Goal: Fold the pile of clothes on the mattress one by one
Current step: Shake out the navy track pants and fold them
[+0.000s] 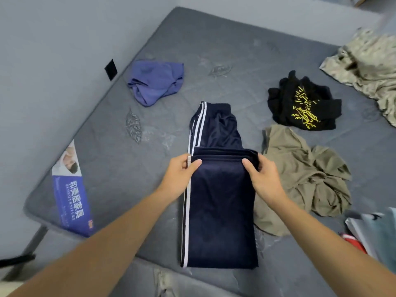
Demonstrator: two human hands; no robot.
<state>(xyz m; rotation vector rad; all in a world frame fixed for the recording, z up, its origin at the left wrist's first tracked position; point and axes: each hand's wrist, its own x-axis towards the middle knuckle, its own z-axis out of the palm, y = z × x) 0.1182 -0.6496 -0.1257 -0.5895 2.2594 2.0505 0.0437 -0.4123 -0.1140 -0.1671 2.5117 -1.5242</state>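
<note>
- Navy track trousers (218, 211): dark blue, smooth sheen, white stripes down the side seam at the picture's left. They lie lengthwise in the centre of the frame on the mattress, the lower part doubled up over itself so that a folded edge runs crosswise at mid-frame; the waistband end points to the upper centre.
- Left hand (182, 174): grip closed on the folded edge at the striped side, thumb on top, fingers curled under the cloth.
- Right hand (264, 176): grip closed on the opposite corner of the same fold, thumb on top.
- Olive garment (304, 174): crumpled, just right of the trousers, touching their edge.
- Black garment with yellow print (302, 103): bunched, upper right of centre, apart from the trousers.
- Blue-violet garment (156, 82): loosely heaped, upper left of centre.
- Pale patterned cloth (368, 67): rumpled, far upper right.
- Mattress (111, 159): grey, quilted with leaf motifs, lying at a slant across the frame; a blue and white printed label (71, 189) sits on its left corner.
- Room: grey floor (53, 61) around the mattress; blurred red and pale items (364, 232) at the right edge, kind unclear.
</note>
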